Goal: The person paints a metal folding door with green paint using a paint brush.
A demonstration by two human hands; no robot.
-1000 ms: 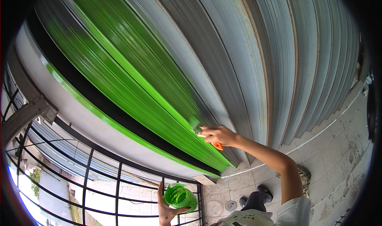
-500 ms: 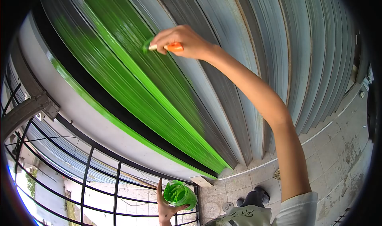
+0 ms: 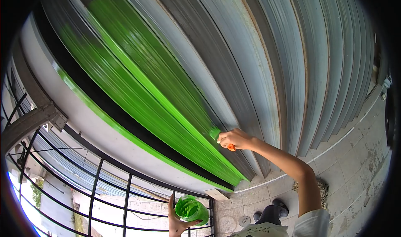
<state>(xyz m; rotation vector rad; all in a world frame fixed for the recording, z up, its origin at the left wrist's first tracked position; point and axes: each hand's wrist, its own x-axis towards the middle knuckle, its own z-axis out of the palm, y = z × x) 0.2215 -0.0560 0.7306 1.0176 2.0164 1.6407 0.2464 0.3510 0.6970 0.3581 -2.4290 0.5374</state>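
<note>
One right hand (image 3: 237, 139) pinches a likely light, soft-tipped brush (image 3: 214, 133)—best held by its orange handle (image 3: 231, 147)—on green ribbed metal (image 3: 142, 76); near left, the left hand (image 3: 175, 225) cups a probably slippery paint jar (image 3: 202, 215).

The shirt (image 3: 267, 229) bears dark lettering (too unclear to read).

Looks from the head, forward and down, wide and close onto the ribbed metal panel (image 3: 234, 70); takes in tiled floor (image 3: 351, 166) below the panel and black grille (image 3: 95, 187) at its lower left.
</note>
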